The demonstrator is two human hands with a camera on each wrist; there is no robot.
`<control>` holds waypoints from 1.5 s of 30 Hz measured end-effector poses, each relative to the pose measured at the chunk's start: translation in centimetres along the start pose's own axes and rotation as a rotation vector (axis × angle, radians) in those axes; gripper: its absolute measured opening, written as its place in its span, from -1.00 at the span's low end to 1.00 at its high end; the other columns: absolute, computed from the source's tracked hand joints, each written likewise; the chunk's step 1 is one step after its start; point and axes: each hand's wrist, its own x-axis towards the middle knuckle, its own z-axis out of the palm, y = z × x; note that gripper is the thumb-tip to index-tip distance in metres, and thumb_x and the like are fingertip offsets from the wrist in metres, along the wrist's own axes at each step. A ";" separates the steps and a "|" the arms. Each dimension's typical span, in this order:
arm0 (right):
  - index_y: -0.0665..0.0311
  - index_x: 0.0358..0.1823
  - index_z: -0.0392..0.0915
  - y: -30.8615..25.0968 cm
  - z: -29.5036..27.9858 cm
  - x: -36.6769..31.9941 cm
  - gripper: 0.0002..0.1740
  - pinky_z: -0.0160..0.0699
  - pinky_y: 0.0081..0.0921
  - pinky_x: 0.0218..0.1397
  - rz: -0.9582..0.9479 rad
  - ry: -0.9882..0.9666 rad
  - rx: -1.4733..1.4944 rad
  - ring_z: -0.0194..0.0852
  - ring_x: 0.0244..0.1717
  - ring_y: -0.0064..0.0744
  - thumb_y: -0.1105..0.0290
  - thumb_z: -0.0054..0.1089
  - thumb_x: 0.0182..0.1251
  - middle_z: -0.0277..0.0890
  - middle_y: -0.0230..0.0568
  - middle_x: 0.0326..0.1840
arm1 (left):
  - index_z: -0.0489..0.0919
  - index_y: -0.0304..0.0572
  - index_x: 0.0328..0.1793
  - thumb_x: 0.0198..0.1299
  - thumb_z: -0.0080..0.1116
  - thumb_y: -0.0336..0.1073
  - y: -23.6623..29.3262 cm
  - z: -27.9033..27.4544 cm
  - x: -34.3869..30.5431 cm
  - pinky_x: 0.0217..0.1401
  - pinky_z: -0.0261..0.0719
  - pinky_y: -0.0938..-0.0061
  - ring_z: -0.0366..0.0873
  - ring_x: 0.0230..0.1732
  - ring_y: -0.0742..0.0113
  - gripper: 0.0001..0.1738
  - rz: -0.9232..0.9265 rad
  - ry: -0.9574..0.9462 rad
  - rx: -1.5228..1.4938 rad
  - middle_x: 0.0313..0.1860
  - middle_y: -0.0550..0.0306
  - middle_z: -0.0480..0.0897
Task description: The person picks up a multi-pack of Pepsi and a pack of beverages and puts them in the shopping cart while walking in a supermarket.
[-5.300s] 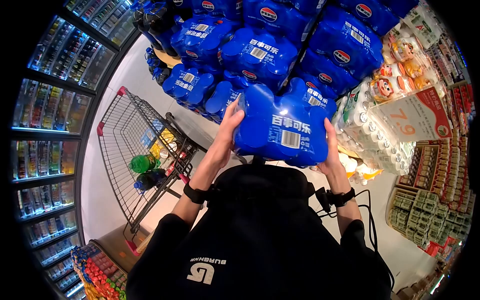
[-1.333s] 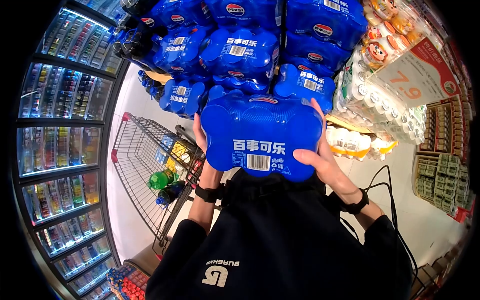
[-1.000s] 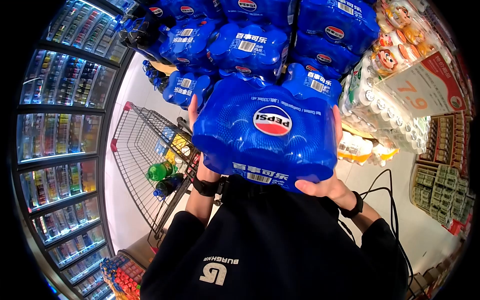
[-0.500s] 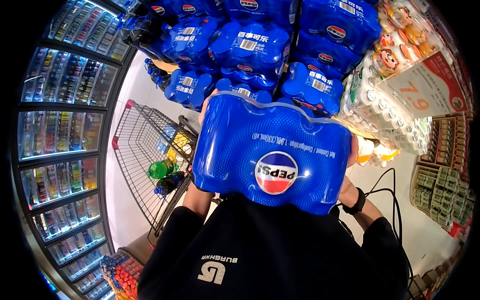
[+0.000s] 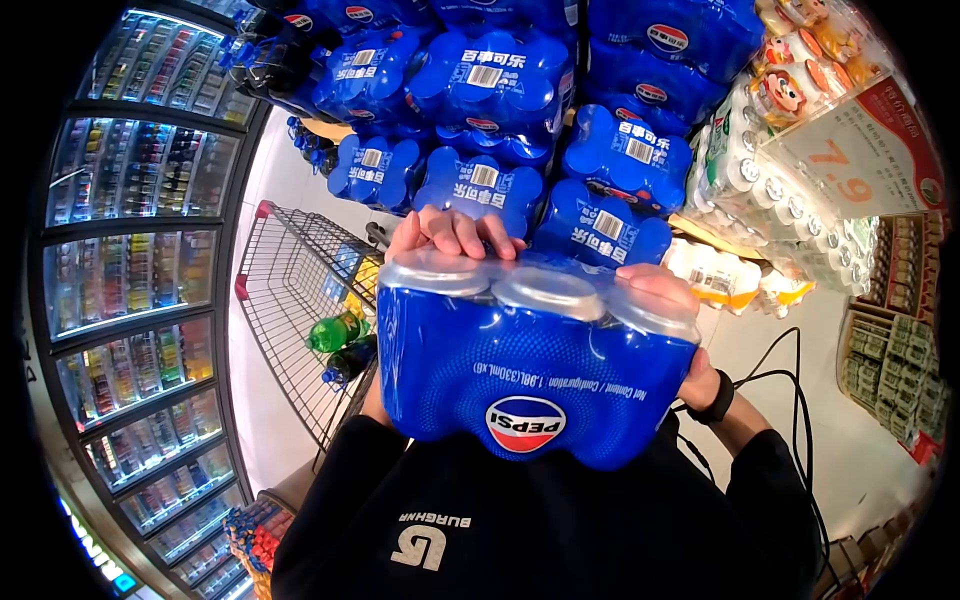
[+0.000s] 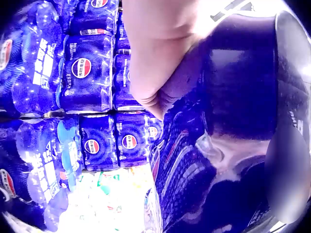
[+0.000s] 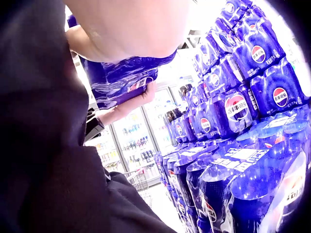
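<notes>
Holding one pack (image 5: 530, 365) low before our black shirt (image 5: 560, 520); glossy film, rounded cans, three silvery lids showing. Our left hand (image 5: 455, 235) curls over its far edge; our right hand (image 5: 660, 285) grips the right end, so both are clamped on it. Leftward, we note one wire cart (image 5: 265, 210), two bottles: one green bottle (image 5: 335, 332), one dark bottle (image 5: 350, 362). Beyond the pack, lumpy film-wrapped blue packs (image 5: 490, 85); rightward, one flat price sign (image 5: 850, 160).
</notes>
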 end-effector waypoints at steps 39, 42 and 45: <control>0.25 0.58 -0.60 -3.7 22.5 -4.8 0.63 0.04 -0.07 0.56 0.201 -0.213 0.254 -0.06 0.57 -0.03 0.05 0.61 -0.28 -0.16 0.08 0.55 | 0.57 -0.24 0.08 0.50 -0.26 0.16 11.7 4.7 -30.2 -0.08 0.74 0.31 0.68 -0.11 0.18 -0.39 -0.206 1.035 0.162 -0.09 -0.05 0.68; 0.25 0.59 -0.50 -4.6 24.4 -6.2 0.54 0.13 -0.11 0.51 0.379 -0.159 0.287 0.03 0.52 -0.06 0.01 0.55 -0.23 -0.06 0.07 0.51 | 0.56 -0.23 0.13 0.50 -0.24 0.16 12.1 5.2 -31.8 -0.10 0.73 0.35 0.68 -0.12 0.23 -0.40 -0.210 1.117 0.235 -0.08 -0.02 0.68; 0.26 0.60 -0.38 -6.0 25.6 -7.8 0.43 0.27 -0.17 0.44 0.483 -0.137 0.304 0.18 0.43 -0.10 -0.03 0.47 -0.15 0.09 0.05 0.46 | 0.54 -0.22 0.17 0.50 -0.23 0.16 12.2 5.8 -33.0 -0.12 0.73 0.39 0.68 -0.14 0.29 -0.41 -0.230 1.217 0.288 -0.07 0.02 0.68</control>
